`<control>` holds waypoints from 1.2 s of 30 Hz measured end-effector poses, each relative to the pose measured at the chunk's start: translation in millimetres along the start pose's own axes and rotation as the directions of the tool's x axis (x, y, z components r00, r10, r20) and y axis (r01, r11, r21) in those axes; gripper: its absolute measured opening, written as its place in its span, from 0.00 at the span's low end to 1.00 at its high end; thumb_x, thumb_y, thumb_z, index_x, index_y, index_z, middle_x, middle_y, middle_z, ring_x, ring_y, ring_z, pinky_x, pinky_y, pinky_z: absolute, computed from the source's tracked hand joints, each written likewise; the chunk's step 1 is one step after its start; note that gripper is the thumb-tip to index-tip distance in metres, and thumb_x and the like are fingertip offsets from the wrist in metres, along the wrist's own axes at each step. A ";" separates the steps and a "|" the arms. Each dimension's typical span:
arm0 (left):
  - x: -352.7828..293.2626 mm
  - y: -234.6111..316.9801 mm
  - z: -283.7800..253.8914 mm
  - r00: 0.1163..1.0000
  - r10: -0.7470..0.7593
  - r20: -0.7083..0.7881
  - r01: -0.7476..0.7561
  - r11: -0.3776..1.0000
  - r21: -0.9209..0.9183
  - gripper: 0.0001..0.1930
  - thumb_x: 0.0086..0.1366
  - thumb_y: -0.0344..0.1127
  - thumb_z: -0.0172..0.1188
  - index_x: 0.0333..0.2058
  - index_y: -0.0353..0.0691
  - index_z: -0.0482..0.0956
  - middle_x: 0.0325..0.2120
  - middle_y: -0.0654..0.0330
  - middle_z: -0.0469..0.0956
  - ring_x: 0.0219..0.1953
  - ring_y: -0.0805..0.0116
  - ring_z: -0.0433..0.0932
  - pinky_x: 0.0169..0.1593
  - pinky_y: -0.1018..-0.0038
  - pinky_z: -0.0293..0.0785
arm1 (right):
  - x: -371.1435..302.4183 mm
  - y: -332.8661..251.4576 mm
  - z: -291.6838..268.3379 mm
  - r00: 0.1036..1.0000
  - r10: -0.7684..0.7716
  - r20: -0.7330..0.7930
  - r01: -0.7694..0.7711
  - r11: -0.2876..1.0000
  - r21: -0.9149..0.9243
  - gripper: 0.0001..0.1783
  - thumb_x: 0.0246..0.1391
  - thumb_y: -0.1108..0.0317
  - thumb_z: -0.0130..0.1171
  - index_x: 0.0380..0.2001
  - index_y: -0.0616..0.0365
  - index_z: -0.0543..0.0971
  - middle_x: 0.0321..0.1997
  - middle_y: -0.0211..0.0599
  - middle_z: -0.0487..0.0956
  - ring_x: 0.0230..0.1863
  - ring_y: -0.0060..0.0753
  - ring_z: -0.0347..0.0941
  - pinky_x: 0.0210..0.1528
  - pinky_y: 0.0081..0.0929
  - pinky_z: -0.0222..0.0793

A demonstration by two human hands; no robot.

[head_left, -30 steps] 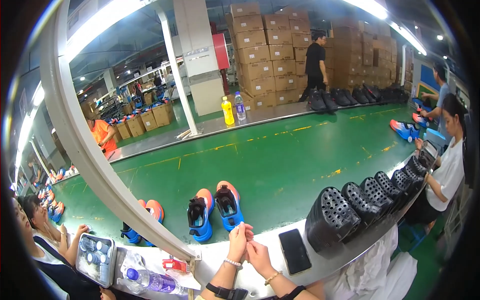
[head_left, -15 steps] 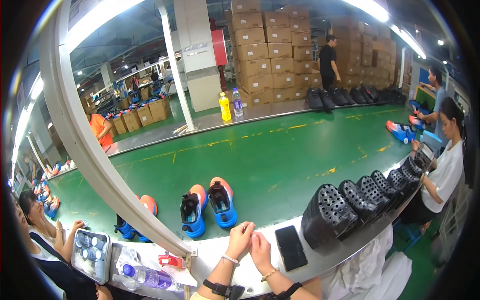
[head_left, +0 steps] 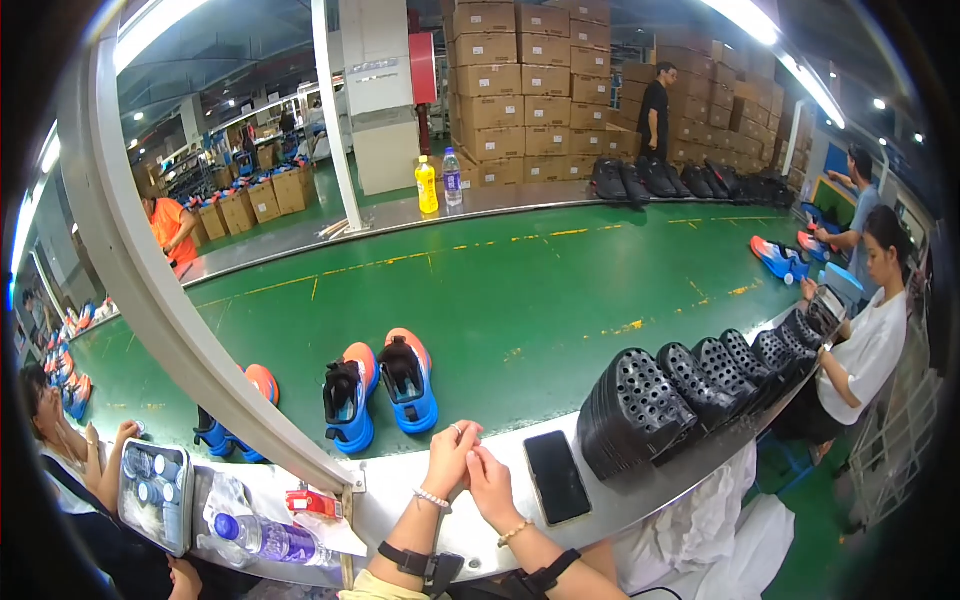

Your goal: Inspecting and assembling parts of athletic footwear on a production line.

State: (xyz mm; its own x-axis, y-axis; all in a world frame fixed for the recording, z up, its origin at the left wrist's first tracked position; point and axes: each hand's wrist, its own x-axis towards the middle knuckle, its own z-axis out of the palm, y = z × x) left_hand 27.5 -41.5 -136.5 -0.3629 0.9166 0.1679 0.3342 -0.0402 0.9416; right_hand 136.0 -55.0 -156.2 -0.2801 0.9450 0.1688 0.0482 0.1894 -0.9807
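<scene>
My left hand [head_left: 453, 452] and my right hand [head_left: 488, 478] meet over the metal ledge, fingertips pressed together. Both have curled fingers; whether anything small lies between them is hidden. Beside my right hand a black phone [head_left: 557, 478] lies flat. Just beyond my hands, on the green conveyor belt [head_left: 480, 320], stands a pair of blue and orange sneakers, the left sneaker [head_left: 349, 398] and the right sneaker [head_left: 407, 382], heels toward me. A row of black perforated shoe lasts or clog-like forms [head_left: 636, 405] stands to the right of the phone.
A white post [head_left: 220, 355] rises at the left, with more sneakers [head_left: 240, 440] behind it. Near its foot lie a red box [head_left: 314, 504], a water bottle [head_left: 270, 538] and a tray of bottles [head_left: 157, 490]. Co-workers sit at both sides. Black shoes [head_left: 660, 180] line the far ledge.
The whole view has shifted, so things appear further left and higher. The sneakers have slid slightly left relative to the post. My hands stay together, the fingers shifted a little against each other.
</scene>
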 end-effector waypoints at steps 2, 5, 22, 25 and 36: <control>-1.4 -3.1 0.1 1.000 0.000 0.005 0.000 1.000 -0.002 0.14 0.68 0.38 0.52 0.36 0.35 0.82 0.22 0.55 0.80 0.26 0.67 0.79 0.33 0.71 0.75 | -2.5 -2.8 -0.5 1.000 -0.013 -0.012 0.013 1.000 -0.015 0.16 0.67 0.61 0.48 0.39 0.65 0.77 0.19 0.30 0.74 0.21 0.18 0.69 0.24 0.21 0.65; -0.7 -2.5 0.0 1.000 -0.006 0.003 0.006 1.000 0.001 0.13 0.68 0.38 0.52 0.37 0.35 0.82 0.23 0.55 0.81 0.26 0.68 0.79 0.34 0.72 0.75 | -2.0 -10.6 -2.5 1.000 0.026 0.015 -0.026 1.000 0.017 0.16 0.67 0.61 0.48 0.37 0.65 0.77 0.18 0.29 0.74 0.20 0.18 0.68 0.23 0.21 0.63; -4.6 -1.5 4.1 1.000 -0.012 0.007 0.012 0.999 -0.030 0.17 0.72 0.39 0.48 0.34 0.33 0.81 0.21 0.60 0.78 0.24 0.73 0.75 0.30 0.75 0.71 | -5.1 -11.7 -4.8 1.000 0.027 0.010 -0.027 0.999 -0.027 0.16 0.66 0.59 0.48 0.45 0.60 0.76 0.25 0.46 0.79 0.26 0.42 0.78 0.31 0.34 0.70; -1.6 -4.6 1.6 1.000 0.010 -0.012 -0.010 1.000 -0.014 0.18 0.72 0.39 0.48 0.33 0.33 0.81 0.20 0.61 0.77 0.24 0.75 0.74 0.30 0.76 0.71 | -3.3 -10.9 -1.8 1.000 0.028 0.008 -0.028 0.999 -0.015 0.16 0.67 0.61 0.47 0.46 0.63 0.76 0.28 0.42 0.80 0.28 0.32 0.76 0.32 0.29 0.70; -4.2 3.0 9.0 0.994 0.105 -0.022 -0.104 0.994 0.026 0.15 0.72 0.37 0.48 0.36 0.33 0.81 0.19 0.60 0.77 0.22 0.76 0.73 0.29 0.75 0.71 | -1.8 0.7 -4.4 0.997 0.059 -0.049 -0.053 0.993 0.104 0.19 0.67 0.64 0.43 0.55 0.57 0.74 0.34 0.47 0.83 0.28 0.34 0.79 0.34 0.30 0.72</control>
State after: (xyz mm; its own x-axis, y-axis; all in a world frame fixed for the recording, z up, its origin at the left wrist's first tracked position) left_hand 37.8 -41.9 -137.0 -0.3449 0.8984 0.2718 0.3928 -0.1249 0.9111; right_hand 140.8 -55.4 -156.8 -0.2292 0.9665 0.1156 -0.0373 0.1099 -0.9932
